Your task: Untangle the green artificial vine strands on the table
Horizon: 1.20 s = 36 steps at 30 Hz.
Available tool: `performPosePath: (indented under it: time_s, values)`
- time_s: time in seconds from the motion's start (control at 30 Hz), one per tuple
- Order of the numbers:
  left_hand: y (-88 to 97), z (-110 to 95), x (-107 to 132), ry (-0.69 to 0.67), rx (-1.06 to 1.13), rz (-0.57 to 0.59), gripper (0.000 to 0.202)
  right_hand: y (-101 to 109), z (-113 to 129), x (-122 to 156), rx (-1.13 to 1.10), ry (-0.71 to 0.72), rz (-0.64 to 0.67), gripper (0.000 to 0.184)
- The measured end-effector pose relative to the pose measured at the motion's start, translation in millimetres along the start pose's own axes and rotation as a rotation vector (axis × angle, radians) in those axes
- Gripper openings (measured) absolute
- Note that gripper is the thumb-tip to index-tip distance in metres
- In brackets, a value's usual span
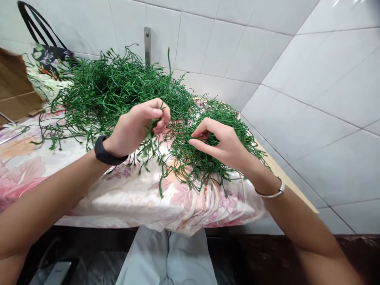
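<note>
**Left hand** [139, 126], centre of frame: thumb and fingers closed on a green sprig [152, 128], whose thin stems trail down over the cloth. **Right hand** [221, 144], just right of centre: forefinger extended, thumb tucked in against the near clump [204, 158] of green stems. Whether a stem lies between its fingertips cannot be told. The hands are apart, with a narrow gap of stems between them. A black wristband [107, 152] sits on the left wrist, a silver bangle [271, 192] on the right.

The sprig's branches interlace with the near clump, which runs into the large heap [109, 87] at upper left. Judged risk: lifting the sprig could drag tangled neighbours along or snap a thin stem. Strands overhanging the front edge could slide off.

**Surface and room:** a table [298, 193] draped with a pink floral cloth [127, 198], set into a corner of white tiled wall [237, 47]. Upper left: a cardboard box [14, 87] and a black wire frame [38, 27]. A metal bracket [147, 43] stands on the wall behind the heap. Bottom centre: the person's grey trousers [166, 257].
</note>
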<state>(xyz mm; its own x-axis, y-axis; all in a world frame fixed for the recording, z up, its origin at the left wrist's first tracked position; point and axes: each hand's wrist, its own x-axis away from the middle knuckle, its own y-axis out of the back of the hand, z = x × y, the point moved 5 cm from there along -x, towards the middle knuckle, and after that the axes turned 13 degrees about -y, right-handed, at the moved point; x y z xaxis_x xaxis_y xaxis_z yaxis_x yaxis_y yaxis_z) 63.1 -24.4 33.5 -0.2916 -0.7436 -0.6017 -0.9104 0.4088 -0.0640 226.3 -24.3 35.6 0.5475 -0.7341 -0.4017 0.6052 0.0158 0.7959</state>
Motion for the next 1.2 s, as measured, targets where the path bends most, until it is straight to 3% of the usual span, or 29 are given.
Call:
performPosePath:
  time_s: [0.1, 0.17, 0.3, 0.53, 0.7, 0.93, 1.2]
  values:
    - [-2.4, 12, 1, 0.042, -0.035, -0.036, 0.013, -8, -9, -3, 0.269, 0.026, -0.030, 0.011]
    - [-2.6, 17, 2, 0.028, -0.072, -0.046, 0.015, -10, -11, -3, 0.335, 0.027, -0.045, 0.010]
    - [-3.9, 21, 4, 0.002, -0.106, -0.016, 0.017, -6, -1, 0, 0.213, 0.026, -0.056, 0.016]
    - [-15.1, 22, 10, -0.047, -0.115, 0.158, 0.018, -16, 6, 2, -0.101, 0.034, 0.046, 0.023]
    - [-21.0, 23, 11, -0.038, -0.185, 0.244, 0.016, -22, 1, 4, -0.130, 0.059, 0.040, 0.021]
    - [-22.2, 21, 12, -0.063, -0.302, 0.271, 0.026, -12, 4, 5, -0.247, 0.015, -0.024, 0.010]
    - [-21.7, 15, 15, -0.095, -0.582, 0.324, 0.014, -14, 4, 11, -0.252, -0.055, 0.012, 0.005]
